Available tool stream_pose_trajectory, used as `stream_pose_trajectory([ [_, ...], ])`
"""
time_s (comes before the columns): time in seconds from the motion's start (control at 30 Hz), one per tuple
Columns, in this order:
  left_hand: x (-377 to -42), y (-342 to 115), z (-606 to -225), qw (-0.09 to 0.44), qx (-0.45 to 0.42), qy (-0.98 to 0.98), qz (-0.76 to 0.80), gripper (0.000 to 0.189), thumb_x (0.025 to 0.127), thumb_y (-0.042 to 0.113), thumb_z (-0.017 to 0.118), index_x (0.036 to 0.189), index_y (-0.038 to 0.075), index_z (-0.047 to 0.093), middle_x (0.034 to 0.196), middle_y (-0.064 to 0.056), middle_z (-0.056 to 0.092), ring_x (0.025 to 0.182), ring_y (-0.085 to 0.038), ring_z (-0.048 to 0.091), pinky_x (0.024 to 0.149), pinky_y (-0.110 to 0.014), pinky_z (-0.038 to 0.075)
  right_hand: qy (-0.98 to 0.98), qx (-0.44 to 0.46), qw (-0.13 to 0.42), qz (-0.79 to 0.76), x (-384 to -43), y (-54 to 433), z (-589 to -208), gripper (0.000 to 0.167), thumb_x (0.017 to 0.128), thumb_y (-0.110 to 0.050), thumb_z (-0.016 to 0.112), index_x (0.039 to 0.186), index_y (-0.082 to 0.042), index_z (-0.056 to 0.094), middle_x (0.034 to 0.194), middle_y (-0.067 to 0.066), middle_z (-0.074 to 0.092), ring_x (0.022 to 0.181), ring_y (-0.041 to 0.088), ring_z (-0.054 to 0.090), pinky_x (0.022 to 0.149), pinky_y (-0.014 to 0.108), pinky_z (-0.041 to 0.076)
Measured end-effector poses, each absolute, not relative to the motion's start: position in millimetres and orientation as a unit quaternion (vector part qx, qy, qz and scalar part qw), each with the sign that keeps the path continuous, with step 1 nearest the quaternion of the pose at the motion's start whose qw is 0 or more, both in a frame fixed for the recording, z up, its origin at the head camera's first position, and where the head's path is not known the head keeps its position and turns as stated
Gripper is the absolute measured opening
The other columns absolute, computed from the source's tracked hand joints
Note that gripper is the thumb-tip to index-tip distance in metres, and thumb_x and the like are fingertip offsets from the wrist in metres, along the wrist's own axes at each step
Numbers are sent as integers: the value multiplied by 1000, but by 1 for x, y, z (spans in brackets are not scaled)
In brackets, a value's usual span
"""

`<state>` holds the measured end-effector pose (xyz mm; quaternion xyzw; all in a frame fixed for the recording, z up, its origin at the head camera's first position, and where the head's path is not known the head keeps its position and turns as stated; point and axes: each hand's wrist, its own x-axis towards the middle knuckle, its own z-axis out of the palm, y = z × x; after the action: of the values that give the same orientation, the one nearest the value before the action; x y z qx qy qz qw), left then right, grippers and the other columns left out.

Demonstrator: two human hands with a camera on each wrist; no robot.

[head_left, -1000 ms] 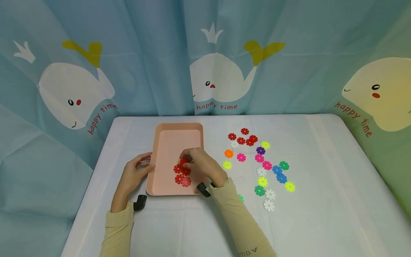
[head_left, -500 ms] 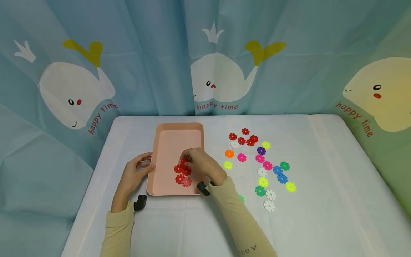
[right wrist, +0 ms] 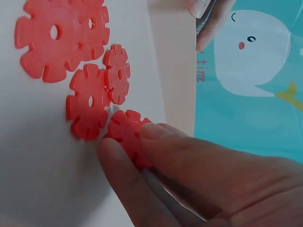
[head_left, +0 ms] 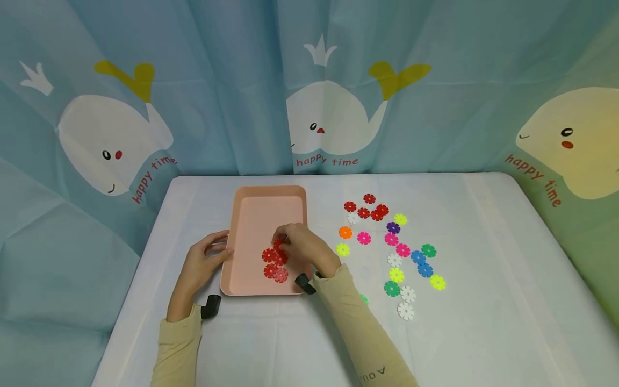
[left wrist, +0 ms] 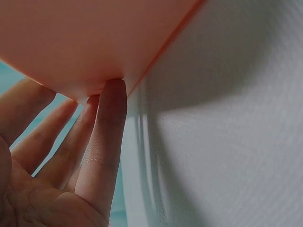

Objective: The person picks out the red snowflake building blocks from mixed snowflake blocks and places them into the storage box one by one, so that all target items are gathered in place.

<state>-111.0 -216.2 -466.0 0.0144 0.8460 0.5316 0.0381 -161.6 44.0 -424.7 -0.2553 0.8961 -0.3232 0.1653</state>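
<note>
My right hand (head_left: 303,246) is over the pink tray (head_left: 263,210) and pinches a red notched plastic disc (right wrist: 127,132) between thumb and finger. Close beside it in the tray lie several other red discs (right wrist: 90,101), some overlapping, with one paler red disc (head_left: 280,275) at the near end. At the tray's left side, my left hand (head_left: 200,263) touches the rim with its fingertips. In the left wrist view its fingers (left wrist: 106,142) look fairly straight against the tray's outer wall.
Right of the tray, loose discs are scattered on the white table (head_left: 483,322): red ones (head_left: 364,213) at the back, then pink, blue (head_left: 425,269), green, yellow, white (head_left: 405,310), orange and purple. A blue whale-print curtain (head_left: 232,97) hangs behind.
The right hand and its red disc have shifted very slightly within the tray. My left hand keeps its place at the rim, and the scattered discs lie as before.
</note>
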Motion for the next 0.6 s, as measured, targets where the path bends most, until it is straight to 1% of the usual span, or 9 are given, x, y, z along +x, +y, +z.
stream_pose_trajectory([
  [0.27, -111, -216, -467, 34, 18, 845, 533, 52, 94, 20, 70, 142, 6, 54, 139, -17, 58, 116, -32, 62, 89, -12, 43, 894, -267, 165, -320, -162, 46, -427, 10, 91, -1, 69, 100, -3, 71, 90, 6, 66, 80, 17, 58, 74, 25, 52],
  [0.43, -111, -216, -464, 39, 21, 830, 555, 52, 94, 14, 69, 142, 3, 53, 141, -19, 55, 117, -35, 61, 86, -11, 46, 901, -265, 168, -301, -162, 46, -425, 11, 91, -4, 70, 102, -4, 71, 95, 6, 68, 86, 17, 60, 82, 29, 52],
  [0.6, -110, -215, -462, 44, 21, 822, 567, 53, 95, 13, 69, 143, 1, 50, 143, -20, 53, 119, -37, 59, 84, -11, 47, 898, -254, 181, -310, -161, 45, -424, 16, 91, -4, 71, 107, -2, 71, 102, 9, 69, 91, 19, 64, 87, 31, 53],
])
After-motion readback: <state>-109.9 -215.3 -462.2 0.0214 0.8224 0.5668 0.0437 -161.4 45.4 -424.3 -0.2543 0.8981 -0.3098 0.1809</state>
